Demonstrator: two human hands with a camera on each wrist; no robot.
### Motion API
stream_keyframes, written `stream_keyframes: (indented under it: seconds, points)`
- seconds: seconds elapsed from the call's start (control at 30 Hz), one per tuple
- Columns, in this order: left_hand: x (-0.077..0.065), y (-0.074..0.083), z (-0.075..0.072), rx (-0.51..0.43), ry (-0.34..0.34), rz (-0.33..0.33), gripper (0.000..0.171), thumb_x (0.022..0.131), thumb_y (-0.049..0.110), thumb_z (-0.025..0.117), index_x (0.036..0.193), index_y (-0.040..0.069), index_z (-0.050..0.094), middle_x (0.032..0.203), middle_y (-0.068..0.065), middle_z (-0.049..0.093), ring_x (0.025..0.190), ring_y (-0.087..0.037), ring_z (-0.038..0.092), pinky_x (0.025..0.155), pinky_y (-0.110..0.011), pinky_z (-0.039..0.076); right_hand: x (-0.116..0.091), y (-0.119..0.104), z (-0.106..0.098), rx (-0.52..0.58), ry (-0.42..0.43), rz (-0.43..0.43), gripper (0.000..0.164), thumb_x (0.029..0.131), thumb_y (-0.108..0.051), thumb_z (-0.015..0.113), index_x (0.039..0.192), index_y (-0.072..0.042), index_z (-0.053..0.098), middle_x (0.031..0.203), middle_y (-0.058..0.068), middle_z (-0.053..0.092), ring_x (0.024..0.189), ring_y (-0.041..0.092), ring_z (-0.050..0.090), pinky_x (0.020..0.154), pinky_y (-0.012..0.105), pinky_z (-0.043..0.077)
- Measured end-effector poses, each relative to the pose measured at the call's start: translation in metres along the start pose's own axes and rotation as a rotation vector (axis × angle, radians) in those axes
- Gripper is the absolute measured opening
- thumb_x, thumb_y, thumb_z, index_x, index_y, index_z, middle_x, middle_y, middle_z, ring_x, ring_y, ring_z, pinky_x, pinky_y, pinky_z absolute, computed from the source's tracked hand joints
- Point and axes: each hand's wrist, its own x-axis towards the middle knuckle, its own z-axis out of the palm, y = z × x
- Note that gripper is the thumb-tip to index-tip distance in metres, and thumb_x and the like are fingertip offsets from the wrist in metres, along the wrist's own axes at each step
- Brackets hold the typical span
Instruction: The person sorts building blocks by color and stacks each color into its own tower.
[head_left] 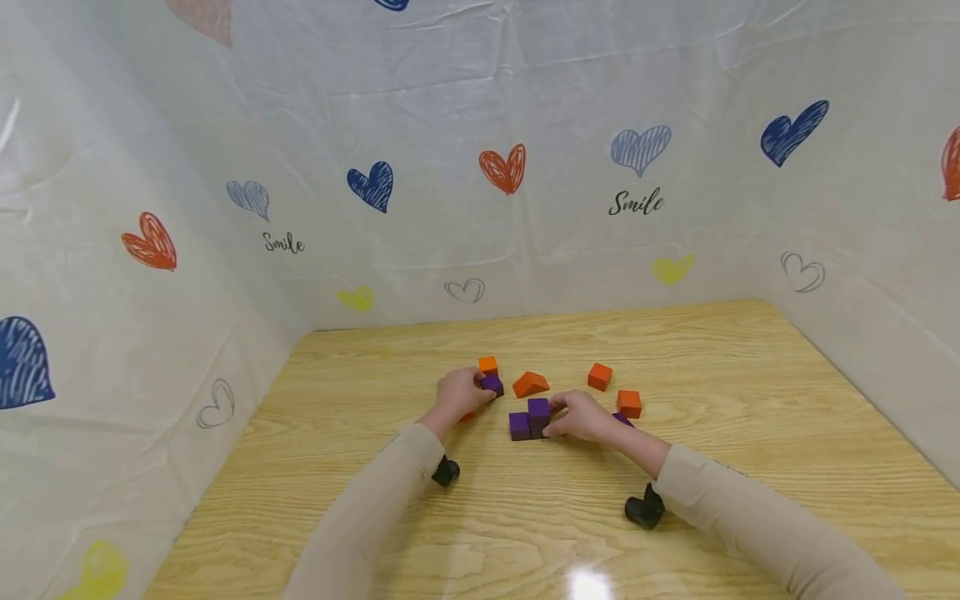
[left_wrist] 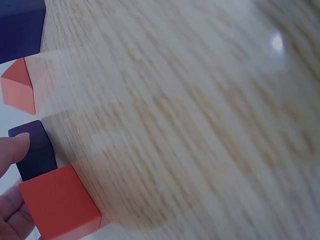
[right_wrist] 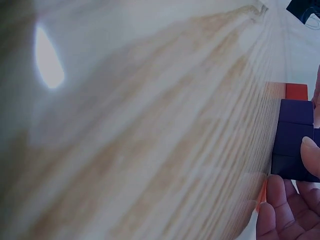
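My left hand grips a purple cube near the middle of the table. In the left wrist view the thumb lies on that purple cube, with a red-orange cube next to it. Slightly to the right, several purple cubes stand together: one upper cube sits on a lower one, and another cube is at their left. My right hand holds this stack from its right side. In the right wrist view its thumb lies against the purple cubes.
Behind the hands lie an orange cube and an orange triangular block. At the right are two orange-red cubes, one farther back and one nearer. Another purple block is partly hidden by my right hand. A heart-printed cloth encloses the table.
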Motion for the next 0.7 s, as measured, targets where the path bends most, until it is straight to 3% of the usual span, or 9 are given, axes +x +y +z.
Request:
stream_keyframes:
  seconds: [0.33,0.43,0.7]
  points:
    - [-0.006,0.002,-0.011,-0.106,-0.038,0.008,0.037,0.079,0.028,0.071,0.109,0.006,0.064,0.101,-0.007,0.065,0.094,-0.024,0.058,0.086,-0.040,0.041,0.002,0.000,0.000,-0.032,0.007,-0.011,0.041,0.073,-0.012,0.076,0.108,0.005,0.062,0.103,0.011,0.063,0.086,0.017,0.057,0.076,0.032,0.048]
    - [-0.011,0.004,-0.019,-0.146,-0.059,0.048,0.038,0.079,0.027,0.071,0.109,0.005,0.064,0.102,-0.007,0.065,0.094,-0.024,0.058,0.087,-0.039,0.042,0.002,-0.001,-0.001,-0.050,0.010,-0.008,0.043,0.073,-0.013,0.076,0.109,0.005,0.061,0.104,0.012,0.063,0.089,0.018,0.057,0.079,0.034,0.047]
    - [-0.029,0.015,-0.030,-0.192,-0.172,0.202,0.033,0.079,0.023,0.072,0.107,0.009,0.066,0.100,-0.005,0.064,0.075,-0.015,0.053,0.068,-0.029,0.044,0.003,-0.005,-0.002,-0.061,0.015,-0.004,0.040,0.074,-0.013,0.075,0.108,0.004,0.063,0.104,0.012,0.064,0.092,0.020,0.057,0.079,0.035,0.047]
